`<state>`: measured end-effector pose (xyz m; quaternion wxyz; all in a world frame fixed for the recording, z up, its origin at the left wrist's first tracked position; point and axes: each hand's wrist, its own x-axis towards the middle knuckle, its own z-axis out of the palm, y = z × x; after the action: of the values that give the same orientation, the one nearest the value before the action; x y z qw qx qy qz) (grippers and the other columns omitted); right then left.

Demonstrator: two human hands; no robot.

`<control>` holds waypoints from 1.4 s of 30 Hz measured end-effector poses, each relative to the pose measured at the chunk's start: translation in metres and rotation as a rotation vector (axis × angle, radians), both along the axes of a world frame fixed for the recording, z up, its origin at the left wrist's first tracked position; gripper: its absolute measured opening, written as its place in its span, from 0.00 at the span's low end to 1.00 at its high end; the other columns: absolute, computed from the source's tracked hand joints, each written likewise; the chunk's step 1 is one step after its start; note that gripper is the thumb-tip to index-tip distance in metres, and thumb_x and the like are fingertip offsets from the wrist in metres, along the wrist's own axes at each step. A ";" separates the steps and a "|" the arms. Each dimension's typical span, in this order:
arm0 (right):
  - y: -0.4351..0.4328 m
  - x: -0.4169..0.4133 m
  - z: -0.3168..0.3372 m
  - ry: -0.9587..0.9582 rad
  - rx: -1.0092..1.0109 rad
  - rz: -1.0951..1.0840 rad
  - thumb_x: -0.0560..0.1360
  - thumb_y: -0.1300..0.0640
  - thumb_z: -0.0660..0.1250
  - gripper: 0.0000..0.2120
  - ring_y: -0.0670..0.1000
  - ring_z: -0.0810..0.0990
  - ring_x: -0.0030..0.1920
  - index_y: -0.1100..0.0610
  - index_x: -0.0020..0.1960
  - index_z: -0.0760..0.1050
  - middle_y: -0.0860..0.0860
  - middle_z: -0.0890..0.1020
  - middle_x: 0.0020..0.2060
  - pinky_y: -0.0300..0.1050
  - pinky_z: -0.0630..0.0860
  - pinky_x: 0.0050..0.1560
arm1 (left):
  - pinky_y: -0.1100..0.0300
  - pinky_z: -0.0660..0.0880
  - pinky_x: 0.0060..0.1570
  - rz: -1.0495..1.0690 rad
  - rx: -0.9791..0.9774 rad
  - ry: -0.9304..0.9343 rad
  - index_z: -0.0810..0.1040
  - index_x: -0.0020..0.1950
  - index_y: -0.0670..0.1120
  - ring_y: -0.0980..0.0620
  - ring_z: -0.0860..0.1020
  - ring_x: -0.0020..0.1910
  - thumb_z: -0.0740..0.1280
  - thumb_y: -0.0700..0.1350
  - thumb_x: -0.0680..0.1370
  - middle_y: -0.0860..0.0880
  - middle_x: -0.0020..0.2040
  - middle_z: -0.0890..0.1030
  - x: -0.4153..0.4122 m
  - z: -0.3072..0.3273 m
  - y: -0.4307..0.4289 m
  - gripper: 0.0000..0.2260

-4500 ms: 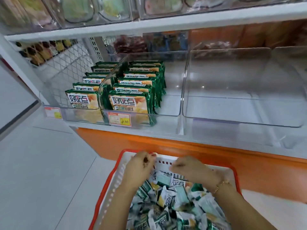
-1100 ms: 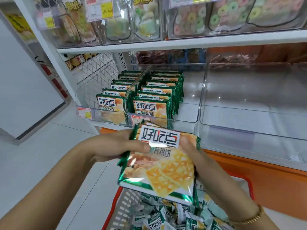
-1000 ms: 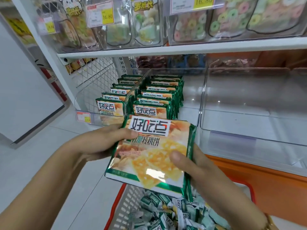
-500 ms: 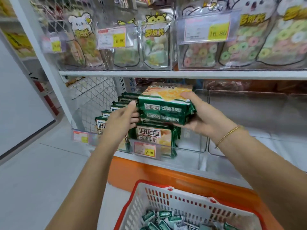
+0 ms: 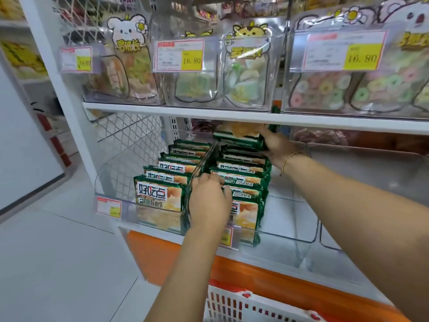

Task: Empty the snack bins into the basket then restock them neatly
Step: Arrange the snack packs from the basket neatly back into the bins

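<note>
As the shelving is viewed from the front, the white upper shelf (image 5: 162, 110) is seen to span the frame, with clear pouches of sweets (image 5: 246, 73) ranged on it behind price tags (image 5: 180, 55). Beneath it, clear bins are set side by side: the left bin (image 5: 111, 173) is filled with an upright row of green biscuit packs (image 5: 157, 196), and the middle bin (image 5: 290, 219) with a second row (image 5: 243, 173). A white basket (image 5: 243, 305) with a red rim is noted at the bottom edge, below the orange plinth (image 5: 157, 254). The right hand (image 5: 276, 141) is extended to the back of the middle bin, its grip clamped on a flat stack of packs (image 5: 239, 135) held just under the upper shelf. The left hand (image 5: 209, 201) is placed at the front of the second row, its grip curled over the top edges of the foremost packs. A gold bracelet (image 5: 289, 159) is worn on the right wrist.
</note>
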<state>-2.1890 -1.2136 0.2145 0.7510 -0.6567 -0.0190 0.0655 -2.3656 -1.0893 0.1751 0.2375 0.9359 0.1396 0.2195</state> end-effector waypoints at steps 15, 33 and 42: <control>-0.015 -0.007 0.008 -0.108 -0.197 0.109 0.71 0.72 0.68 0.16 0.49 0.79 0.48 0.60 0.56 0.72 0.57 0.78 0.59 0.32 0.76 0.41 | 0.57 0.70 0.51 -0.053 0.033 0.021 0.73 0.64 0.46 0.49 0.67 0.62 0.58 0.46 0.81 0.47 0.62 0.73 -0.009 0.002 0.002 0.14; -0.003 -0.009 -0.007 -0.265 -0.601 0.038 0.79 0.59 0.61 0.31 0.58 0.73 0.63 0.58 0.77 0.50 0.56 0.73 0.63 0.49 0.73 0.58 | 0.58 0.71 0.54 -0.121 0.052 0.026 0.71 0.68 0.46 0.50 0.67 0.66 0.58 0.47 0.81 0.47 0.66 0.72 -0.012 0.001 0.006 0.17; 0.005 -0.018 -0.010 -0.119 -0.798 0.044 0.79 0.52 0.62 0.32 0.51 0.76 0.43 0.59 0.77 0.50 0.60 0.71 0.68 0.47 0.77 0.44 | 0.55 0.64 0.67 -0.145 0.064 0.116 0.63 0.74 0.42 0.48 0.62 0.73 0.57 0.49 0.82 0.46 0.74 0.64 -0.025 0.003 -0.007 0.22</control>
<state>-2.2067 -1.2088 0.2042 0.4333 -0.8987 -0.0497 0.0456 -2.3905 -1.0967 0.1785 0.2144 0.9618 0.0781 0.1515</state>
